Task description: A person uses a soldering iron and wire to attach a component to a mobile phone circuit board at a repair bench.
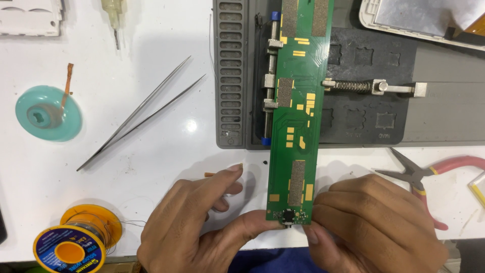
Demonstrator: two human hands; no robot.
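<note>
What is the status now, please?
Left hand and right hand pinch near end of green circuit board. Board clamped in grey holder. Nothing in the way.

Both hands, left [202,222] and right [369,222], curl inward, thumbs nearly meeting.

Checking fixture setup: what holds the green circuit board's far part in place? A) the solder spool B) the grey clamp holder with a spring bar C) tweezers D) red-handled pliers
B: the green circuit board sits in the grey clamp holder, metal clips along its left edge and the spring bar against its right edge, while the left hand and right hand grip its near end.
</note>
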